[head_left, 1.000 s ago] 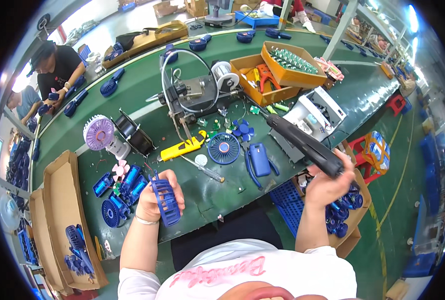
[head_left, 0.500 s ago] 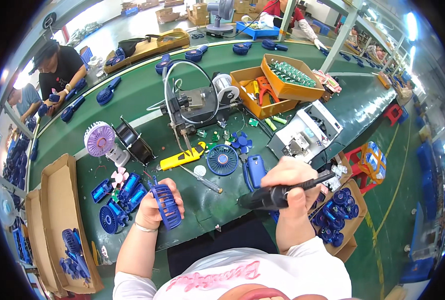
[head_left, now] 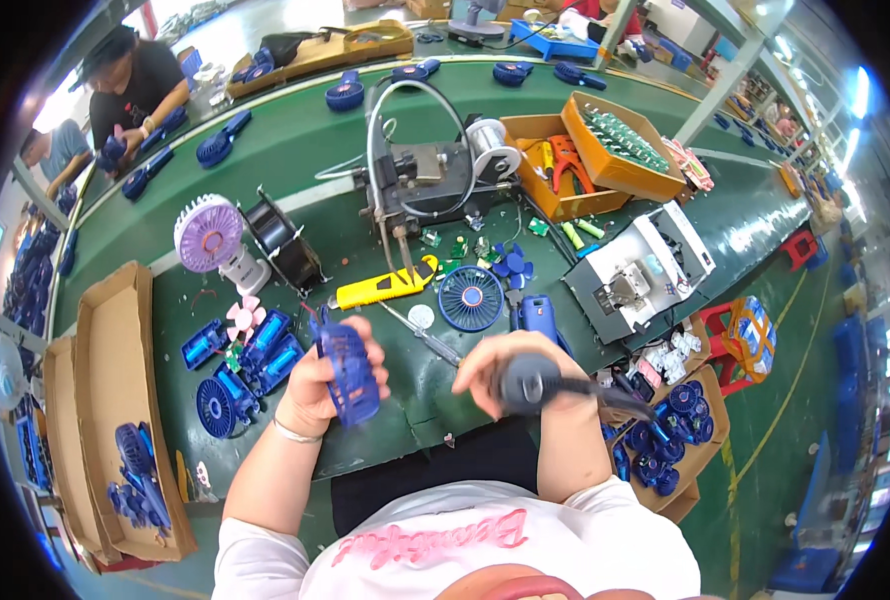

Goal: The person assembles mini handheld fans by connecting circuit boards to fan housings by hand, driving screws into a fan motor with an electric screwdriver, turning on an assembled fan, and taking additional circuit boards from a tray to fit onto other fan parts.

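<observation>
Gripping a blue slotted plastic fan cage [head_left: 351, 372] in the head view, the left hand [head_left: 312, 392] has it up over the near part of the green tabletop [head_left: 415, 395]. Fingers clamped on cage: palm side at its left, fingertips out past its right edge, slats in front of the middle of the hand. Cage roughly on edge, slightly blurred, thin red wire near its top

Right hand [head_left: 487, 362] holds a black round-ended plastic tool [head_left: 530, 384], seen almost end-on, with a dark cord-like tail [head_left: 620, 399] off to the right. Fingers curl around it, tips showing left of the round end; contact on the far side hidden, blurred. Tool and cage apart, cage to the left

Between and beyond the hands, on tabletop: silver-shafted screwdriver with clear handle [head_left: 435, 345], yellow plastic cutter [head_left: 383, 289], blue round fan grille [head_left: 471, 299], blue oblong fan handle [head_left: 539, 316] just beyond the right hand. Left of the left hand, cluster of blue plastic fan housings [head_left: 270, 360], pink small fan blade [head_left: 246, 317] at its edge, lavender round desk fan [head_left: 208, 236] behind. Brown cardboard tray [head_left: 115, 330] far left
</observation>
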